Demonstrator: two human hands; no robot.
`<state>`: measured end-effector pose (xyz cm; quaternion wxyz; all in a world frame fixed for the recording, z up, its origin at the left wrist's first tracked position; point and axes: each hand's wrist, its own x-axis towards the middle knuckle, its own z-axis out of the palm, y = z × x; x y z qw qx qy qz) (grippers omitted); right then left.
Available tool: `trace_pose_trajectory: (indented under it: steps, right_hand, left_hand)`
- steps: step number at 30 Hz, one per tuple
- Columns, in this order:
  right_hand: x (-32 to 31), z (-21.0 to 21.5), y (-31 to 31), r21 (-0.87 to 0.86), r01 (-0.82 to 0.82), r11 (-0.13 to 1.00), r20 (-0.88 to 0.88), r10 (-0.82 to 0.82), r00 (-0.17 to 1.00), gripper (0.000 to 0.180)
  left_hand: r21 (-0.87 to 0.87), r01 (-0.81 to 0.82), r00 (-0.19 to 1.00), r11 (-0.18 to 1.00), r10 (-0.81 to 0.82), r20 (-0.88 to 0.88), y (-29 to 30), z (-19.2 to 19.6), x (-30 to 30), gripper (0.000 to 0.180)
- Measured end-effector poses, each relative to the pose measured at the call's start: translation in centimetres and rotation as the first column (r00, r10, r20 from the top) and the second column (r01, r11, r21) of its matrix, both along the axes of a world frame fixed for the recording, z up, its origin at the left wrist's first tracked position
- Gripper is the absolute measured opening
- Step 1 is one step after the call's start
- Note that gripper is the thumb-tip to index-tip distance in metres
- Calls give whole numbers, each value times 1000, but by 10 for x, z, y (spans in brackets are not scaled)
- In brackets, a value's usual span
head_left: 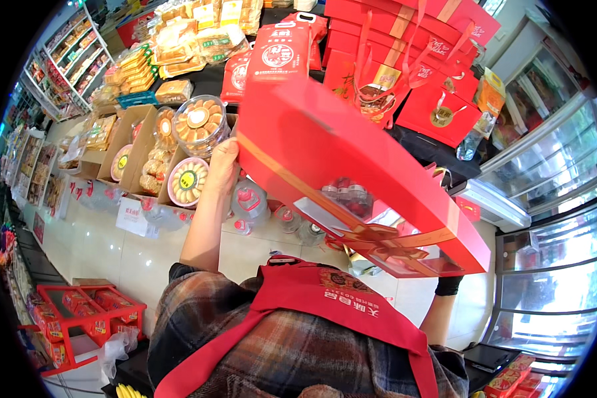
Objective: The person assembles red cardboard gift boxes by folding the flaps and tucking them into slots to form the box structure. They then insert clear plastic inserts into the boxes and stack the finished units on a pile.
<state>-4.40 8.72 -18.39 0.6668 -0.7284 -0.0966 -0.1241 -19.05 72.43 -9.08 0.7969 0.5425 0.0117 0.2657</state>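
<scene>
A large red gift box (351, 156) with a printed gold ribbon and bow is held up, tilted, in front of my chest. Its near face has clear window panels (322, 215). My left hand (224, 161) grips the box's left end, with the fingers partly behind the edge. At the box's lower right corner, my right wrist (449, 285) shows a black band or cuff. The box covers my right hand, so its fingers cannot be seen. Just left of my left hand stands a clear round tub of pastries (199, 119).
Cardboard cartons (123, 142) of packaged pastries line the left. Red gift bags (438, 109), stacked red boxes (404, 26) and red sacks (280, 53) stand ahead. Large clear bottles (249, 202) sit beyond my apron. A red rack (86, 325) is at lower left; glass doors (550, 265) are at right.
</scene>
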Motion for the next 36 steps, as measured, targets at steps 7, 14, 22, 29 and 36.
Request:
trace_pose_trajectory:
  steps: [7,14,22,29,36]
  right_hand:
    - [10,58,-57,17,331,943,-267,-315,911,47]
    - [-23,82,137,77,-409,909,-211,416,885,53]
    - [-70,58,166,765,-522,378,154,679,718,64]
    - [-79,84,145,705,-655,273,319,702,637,68]
    - [-81,91,137,681,-675,285,332,701,631,73]
  left_hand:
    - [743,-310,927,593,362,99,-108,119,8,10]
    - [848,-530,828,22,-201,523,-211,131,10,24]
    - [867,-498,847,-12,-222,483,-212,148,-21,22]
    - [697,-292,921,655,-2,389,-120,166,-39,66]
    - [443,725,645,528,-745,-169,-115,80,-61,70]
